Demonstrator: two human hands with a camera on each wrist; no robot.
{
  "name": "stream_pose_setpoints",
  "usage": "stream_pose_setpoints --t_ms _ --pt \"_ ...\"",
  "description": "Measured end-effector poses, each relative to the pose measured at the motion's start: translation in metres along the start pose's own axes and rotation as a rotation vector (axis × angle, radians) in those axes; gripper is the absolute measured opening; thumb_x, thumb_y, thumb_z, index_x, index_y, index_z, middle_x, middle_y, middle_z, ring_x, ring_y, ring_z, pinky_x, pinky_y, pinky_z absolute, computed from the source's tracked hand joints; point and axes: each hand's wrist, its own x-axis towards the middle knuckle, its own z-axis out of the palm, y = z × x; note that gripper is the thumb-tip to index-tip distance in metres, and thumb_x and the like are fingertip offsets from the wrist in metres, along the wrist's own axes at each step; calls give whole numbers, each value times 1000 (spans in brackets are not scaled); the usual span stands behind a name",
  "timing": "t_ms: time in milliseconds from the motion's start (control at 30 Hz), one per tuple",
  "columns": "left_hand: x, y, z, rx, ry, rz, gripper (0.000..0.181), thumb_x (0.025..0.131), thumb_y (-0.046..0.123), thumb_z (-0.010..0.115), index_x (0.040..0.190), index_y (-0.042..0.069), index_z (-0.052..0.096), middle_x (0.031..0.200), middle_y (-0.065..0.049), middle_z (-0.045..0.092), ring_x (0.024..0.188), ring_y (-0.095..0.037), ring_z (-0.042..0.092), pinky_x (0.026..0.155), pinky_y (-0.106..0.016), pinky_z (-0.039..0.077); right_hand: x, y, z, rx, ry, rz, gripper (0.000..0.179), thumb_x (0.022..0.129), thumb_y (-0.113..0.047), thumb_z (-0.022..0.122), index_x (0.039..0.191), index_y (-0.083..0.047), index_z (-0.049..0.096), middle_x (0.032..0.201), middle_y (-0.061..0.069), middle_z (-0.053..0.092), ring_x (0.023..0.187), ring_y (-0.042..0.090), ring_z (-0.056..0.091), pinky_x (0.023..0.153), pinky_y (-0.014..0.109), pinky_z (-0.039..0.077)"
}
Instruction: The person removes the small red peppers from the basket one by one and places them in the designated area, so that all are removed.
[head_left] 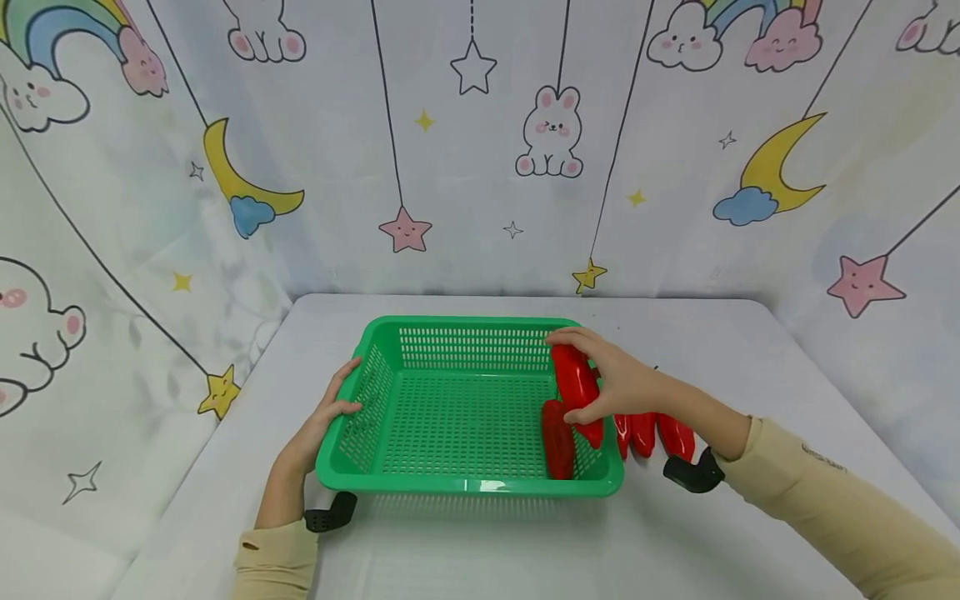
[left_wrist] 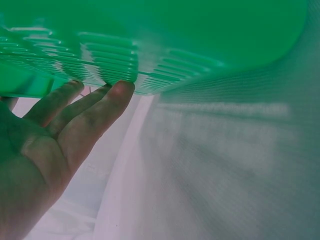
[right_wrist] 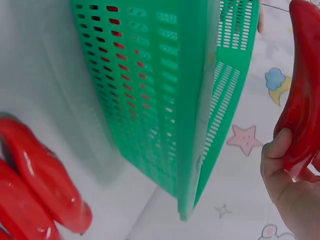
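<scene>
Your right hand (head_left: 622, 375) curves its thumb and fingers round a red chili pepper (head_left: 576, 379), parted only by its thickness; the pepper is held up over the right end of the green basket (head_left: 397, 482). In the right wrist view its tip and one side run out of frame, and most of your fingers are cut off. Your left hand (head_left: 318, 429) grips the basket's left rim, thumb over the edge, other fingers reaching beneath, fairly straight and spread; the rim hides part of them from above.

A second chili pepper (head_left: 557, 442) lies in the basket, partly covered by the held one; you see it only as red through the slots from the right wrist. At least three loose chili peppers (head_left: 677, 437) lie on the white table (head_left: 450, 558) just right of the basket, their upper parts hidden behind your right forearm, so you cannot fix their exact number. That makes five peppers visible, one basket and two hands.
</scene>
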Motion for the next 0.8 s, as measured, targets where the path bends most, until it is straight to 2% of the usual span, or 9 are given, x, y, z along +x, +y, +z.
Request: stream_pose_setpoints --t_ms 333,567,800 --pt "-2 0 1 0 6 7 69 89 14 36 148 27 1 150 -10 -8 130 -39 11 88 -48 33 -22 8 -17 -33 57 20 87 63 -19 83 135 -12 35 136 10 34 111 29 43 73 34 51" --pt "-2 0 1 -1 4 6 69 90 14 36 148 28 1 150 -11 -8 130 -39 11 88 -47 34 -37 12 -29 -79 87 82 94 59 -20 85 137 -12 33 134 12 35 113 32 41 72 38 51" --pt "-1 0 1 -8 6 -2 68 90 14 36 147 28 3 150 -9 -5 130 -38 13 87 -45 35 -48 15 -42 -91 105 80 94 58 -16 85 137 -9 33 133 14 35 114 34 38 72 39 51"
